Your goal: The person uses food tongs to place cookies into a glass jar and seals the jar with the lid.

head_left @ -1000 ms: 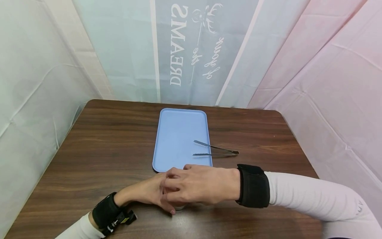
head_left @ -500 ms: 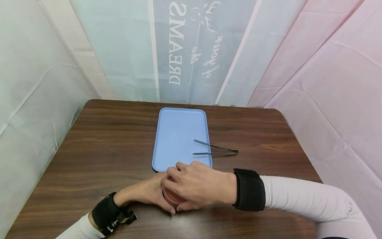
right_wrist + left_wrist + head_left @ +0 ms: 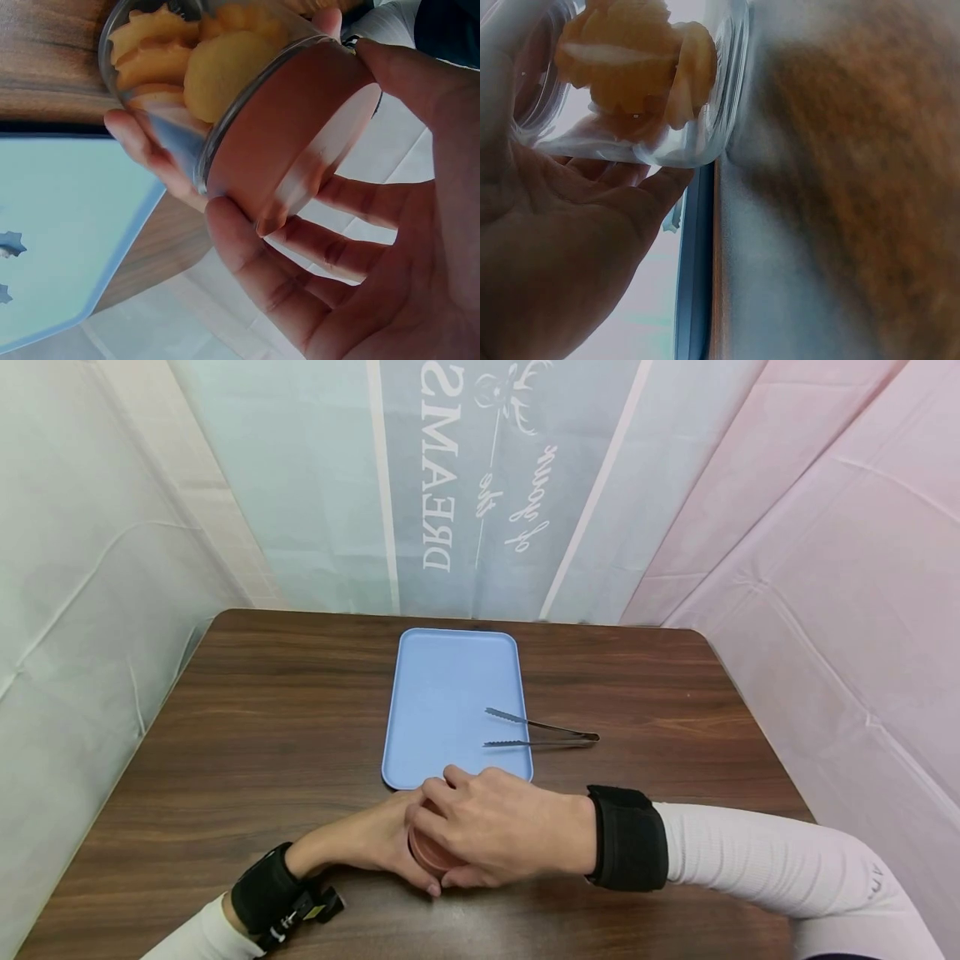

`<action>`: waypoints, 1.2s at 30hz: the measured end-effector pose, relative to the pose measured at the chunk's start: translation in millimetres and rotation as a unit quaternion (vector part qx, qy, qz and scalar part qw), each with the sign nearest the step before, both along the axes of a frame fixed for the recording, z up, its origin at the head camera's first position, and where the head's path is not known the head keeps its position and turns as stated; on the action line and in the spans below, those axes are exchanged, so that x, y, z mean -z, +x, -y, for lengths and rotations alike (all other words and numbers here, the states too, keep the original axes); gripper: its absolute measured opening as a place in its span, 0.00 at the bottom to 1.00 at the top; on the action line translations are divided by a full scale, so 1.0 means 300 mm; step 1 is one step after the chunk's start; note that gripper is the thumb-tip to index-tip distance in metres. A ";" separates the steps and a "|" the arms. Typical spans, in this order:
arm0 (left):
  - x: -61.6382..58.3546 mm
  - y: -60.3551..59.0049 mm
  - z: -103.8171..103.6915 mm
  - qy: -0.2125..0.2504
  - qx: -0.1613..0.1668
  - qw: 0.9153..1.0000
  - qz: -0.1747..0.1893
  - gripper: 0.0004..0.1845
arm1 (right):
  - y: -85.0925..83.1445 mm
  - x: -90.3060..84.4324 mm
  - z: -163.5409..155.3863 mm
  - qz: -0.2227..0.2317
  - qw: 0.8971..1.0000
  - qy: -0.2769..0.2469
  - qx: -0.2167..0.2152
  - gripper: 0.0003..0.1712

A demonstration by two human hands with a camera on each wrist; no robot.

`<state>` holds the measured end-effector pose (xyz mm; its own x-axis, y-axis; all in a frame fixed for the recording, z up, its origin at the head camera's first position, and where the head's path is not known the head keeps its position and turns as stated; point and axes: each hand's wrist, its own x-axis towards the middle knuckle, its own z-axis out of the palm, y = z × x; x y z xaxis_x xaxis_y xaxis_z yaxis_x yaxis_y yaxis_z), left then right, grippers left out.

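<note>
– What colours are seen on the table?
– Dark brown wood with streaks is seen. A light blue tray and silver tongs are laid there.
– And the jar?
– Clear glass, a reddish-brown lid, and yellow-orange pieces inside.

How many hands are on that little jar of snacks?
2. The left hand holds the clear jar from the left side, and the right hand grips its reddish lid from above, near the blue tray.
</note>
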<state>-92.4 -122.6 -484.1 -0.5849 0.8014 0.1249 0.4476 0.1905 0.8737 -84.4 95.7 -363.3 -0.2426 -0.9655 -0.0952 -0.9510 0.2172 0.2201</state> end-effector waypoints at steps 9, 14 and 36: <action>-0.009 0.005 -0.006 -0.024 -0.022 0.999 -0.021 0.50 | 0.010 0.001 -0.005 0.015 1.000 -0.007 0.013 0.38; -0.014 0.007 -0.004 -0.037 -0.025 0.999 -0.025 0.51 | 0.016 0.002 -0.009 0.016 1.000 -0.012 0.019 0.38; 0.007 0.007 0.002 -0.012 -0.008 0.999 -0.042 0.50 | 0.030 0.021 -0.021 0.024 0.998 -0.045 0.028 0.40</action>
<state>-90.2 -123.2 -486.1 -0.5852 0.7958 0.1557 0.5167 0.2180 0.8280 -75.5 102.1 -369.5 -0.2931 -0.9559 -0.0211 -0.9458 0.2866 0.1526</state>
